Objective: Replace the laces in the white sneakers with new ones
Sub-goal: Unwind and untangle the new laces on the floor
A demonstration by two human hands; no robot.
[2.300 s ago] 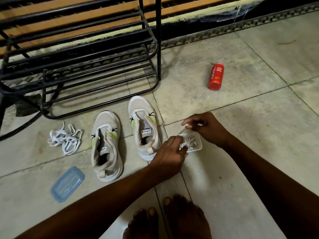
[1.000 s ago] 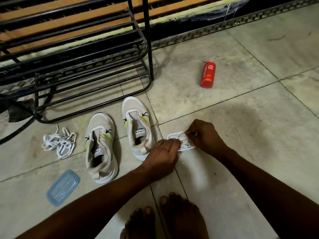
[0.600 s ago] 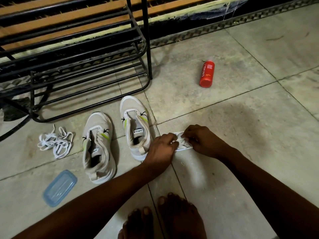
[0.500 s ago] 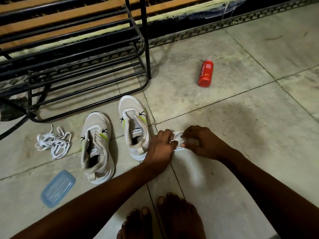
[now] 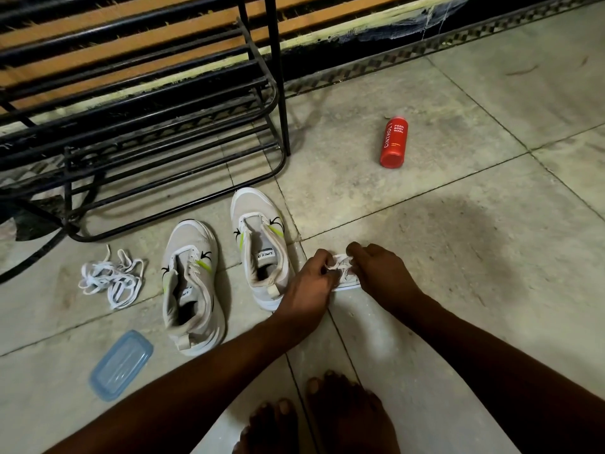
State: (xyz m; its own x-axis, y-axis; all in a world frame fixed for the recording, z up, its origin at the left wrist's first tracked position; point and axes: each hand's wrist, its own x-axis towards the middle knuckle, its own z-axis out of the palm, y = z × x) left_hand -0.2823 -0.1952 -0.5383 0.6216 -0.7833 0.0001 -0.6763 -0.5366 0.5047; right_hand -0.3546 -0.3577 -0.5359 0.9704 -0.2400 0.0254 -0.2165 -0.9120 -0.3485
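Both white mesh sneakers (image 5: 226, 267) stand lace-free just left of the grip, and the removed white laces (image 5: 111, 280) lie in a heap farther left. Left hand (image 5: 307, 286) and right hand (image 5: 379, 273) each pinch the small clear packet of new white laces (image 5: 343, 273) between them. Threading looks entirely undone.

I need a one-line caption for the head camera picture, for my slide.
Both hands, left hand and right hand, grip a small clear packet of white laces beside two laceless white sneakers.
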